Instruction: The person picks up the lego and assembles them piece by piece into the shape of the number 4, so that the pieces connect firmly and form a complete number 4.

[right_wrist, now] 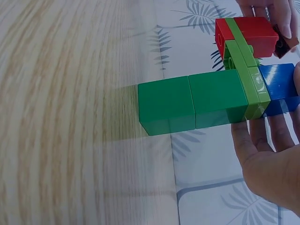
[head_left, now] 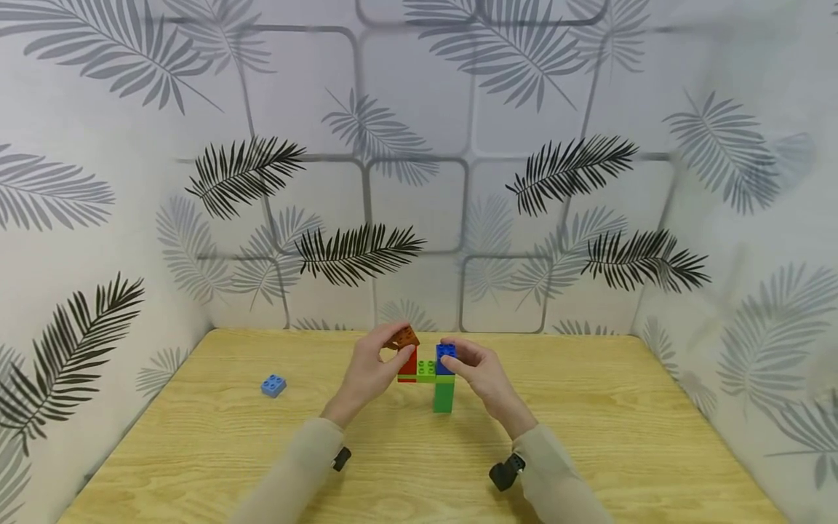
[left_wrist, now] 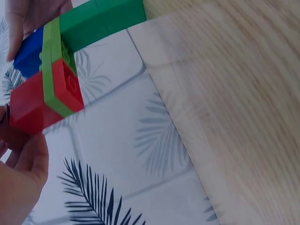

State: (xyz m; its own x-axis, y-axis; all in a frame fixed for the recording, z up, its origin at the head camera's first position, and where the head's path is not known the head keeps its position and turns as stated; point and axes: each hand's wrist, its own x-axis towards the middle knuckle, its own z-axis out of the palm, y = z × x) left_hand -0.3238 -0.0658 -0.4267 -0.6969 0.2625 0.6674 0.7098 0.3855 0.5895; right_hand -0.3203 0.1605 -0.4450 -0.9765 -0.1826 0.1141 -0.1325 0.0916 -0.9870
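Observation:
A toy-brick structure stands on the table. Its base is two stacked green bricks (right_wrist: 192,103), topped by light green plates (head_left: 426,369) that reach out to the left. A red brick (left_wrist: 35,103) sits on the overhanging end, with a thinner red piece (left_wrist: 67,84) beneath it. On the tower side sits a dark blue brick (head_left: 447,351), which my right hand (head_left: 484,371) grips between thumb and fingers. My left hand (head_left: 366,370) pinches a brown brick (head_left: 407,335), tilted, at the top of the red brick.
A loose light blue brick (head_left: 273,386) lies on the wooden table (head_left: 209,451), left of my left hand. Behind the table's far edge rises a backdrop (head_left: 419,204) with a leaf pattern.

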